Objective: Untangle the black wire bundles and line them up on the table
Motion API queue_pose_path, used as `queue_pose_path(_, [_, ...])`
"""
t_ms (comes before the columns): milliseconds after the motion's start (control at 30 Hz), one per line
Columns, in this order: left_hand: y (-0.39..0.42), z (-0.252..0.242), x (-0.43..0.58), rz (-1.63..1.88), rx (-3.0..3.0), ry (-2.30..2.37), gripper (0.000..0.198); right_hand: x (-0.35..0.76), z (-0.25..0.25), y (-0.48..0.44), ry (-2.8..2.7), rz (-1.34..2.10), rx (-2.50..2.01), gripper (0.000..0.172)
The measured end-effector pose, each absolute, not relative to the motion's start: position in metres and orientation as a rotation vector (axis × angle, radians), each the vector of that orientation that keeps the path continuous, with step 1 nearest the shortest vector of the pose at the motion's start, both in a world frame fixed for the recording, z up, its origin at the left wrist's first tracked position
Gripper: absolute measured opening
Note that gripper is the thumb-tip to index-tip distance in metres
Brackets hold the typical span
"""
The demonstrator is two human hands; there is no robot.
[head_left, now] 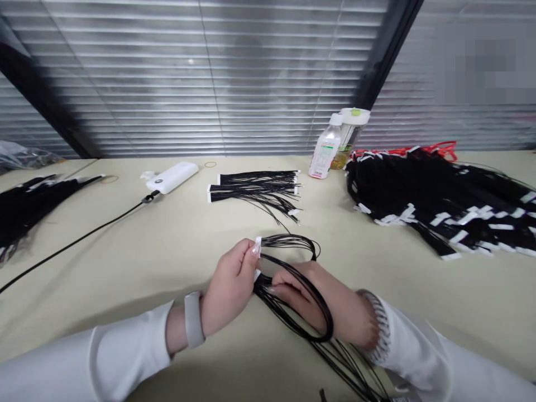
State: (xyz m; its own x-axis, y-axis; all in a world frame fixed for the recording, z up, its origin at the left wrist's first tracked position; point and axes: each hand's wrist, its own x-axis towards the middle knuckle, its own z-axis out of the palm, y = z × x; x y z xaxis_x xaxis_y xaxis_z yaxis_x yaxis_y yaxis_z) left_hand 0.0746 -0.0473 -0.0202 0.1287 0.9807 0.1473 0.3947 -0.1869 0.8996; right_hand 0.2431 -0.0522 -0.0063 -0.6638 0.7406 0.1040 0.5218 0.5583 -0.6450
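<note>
My left hand (pixel 233 282) is closed on the white connector ends of a black wire harness (pixel 322 312), thumb on top. One white connector (pixel 258 245) shows above the thumb, and a second white end sticks out lower by the fingers. From there the thin black wires loop to the right and trail toward the table's front edge. My right hand (pixel 312 296) has its fingers curled around part of these wires just right of the connectors. A large loop passes in front of its knuckles. How tightly it grips is partly hidden by the wires.
Short black harnesses (pixel 255 190) lie ahead. A big harness pile (pixel 419 192) is at right, another bundle (pixel 29 204) at left. A white power bank (pixel 176 177) with a black cable (pixel 84 240), a bottle (pixel 325 151) and a lidded cup (pixel 354 134) stand near the blinds.
</note>
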Motion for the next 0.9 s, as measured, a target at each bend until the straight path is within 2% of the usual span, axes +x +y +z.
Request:
queue_pose_path(267, [-0.045, -0.023, 0.075, 1.056, 1.609, 1.383, 0.033, 0.264, 0.009, -0.046, -2.539, -0.107, -1.147, 0.021])
queue_pose_path(400, [-0.043, -0.025, 0.075, 1.060, 1.603, 1.374, 0.033, 0.276, 0.014, -0.040, -2.210, -0.284, -1.248, 0.012])
queue_pose_path(467, [-0.044, -0.025, 0.074, 1.049, 1.612, 1.365, 0.033, 0.280, 0.016, -0.037, -1.927, -0.132, -1.195, 0.017])
queue_pose_path(567, [-0.045, -0.024, 0.074, 1.036, 1.623, 1.341, 0.033, 0.280, 0.017, -0.037, -1.484, 0.276, -0.960, 0.029])
queue_pose_path(633, [-0.046, -0.023, 0.073, 1.028, 1.632, 1.323, 0.034, 0.277, 0.016, -0.039, -1.305, 0.477, -0.867, 0.021])
queue_pose_path(733, [-0.047, -0.023, 0.073, 1.012, 1.643, 1.303, 0.035, 0.272, 0.010, -0.041, -1.314, 0.699, -0.913, 0.008])
queue_pose_path(833, [-0.047, -0.023, 0.073, 1.021, 1.647, 1.278, 0.034, 0.268, 0.006, -0.042, -1.489, 0.899, -0.982, 0.026])
queue_pose_path(900, [-0.047, -0.024, 0.073, 1.029, 1.647, 1.253, 0.034, 0.265, 0.004, -0.043, -1.644, 0.906, -1.060, 0.023])
